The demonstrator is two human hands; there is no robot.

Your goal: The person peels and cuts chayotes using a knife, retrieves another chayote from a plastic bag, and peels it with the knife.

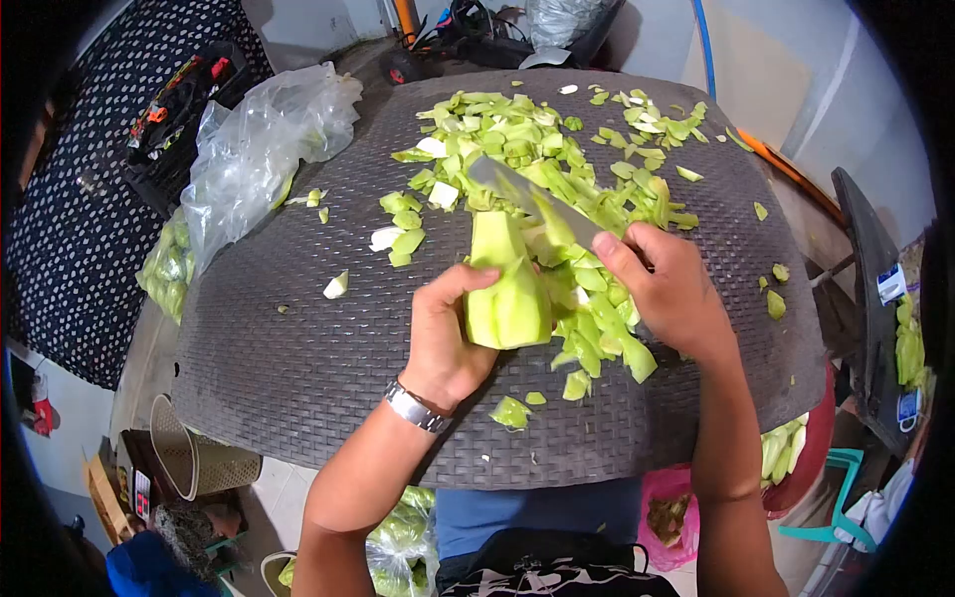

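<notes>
A pale green peeled vegetable (507, 298) is held upright over the table by my left hand (448, 333), with the thumb across its front and a metal watch on the wrist. My right hand (662, 284) is closed round the handle of a knife (532, 204). The blade points up and to the left, just above and beside the top of the vegetable, with green bits on it. Behind and under both lies a large pile of green peelings (507, 129) on the dark woven table (298, 368).
A clear plastic bag (264, 149) lies on the table's left edge. Below the table stand a beige basket (174, 448), a pink bag (668, 497) and, at the right, a red tub (821, 448) with peeled pieces. Loose peelings (776, 303) are scattered on the right.
</notes>
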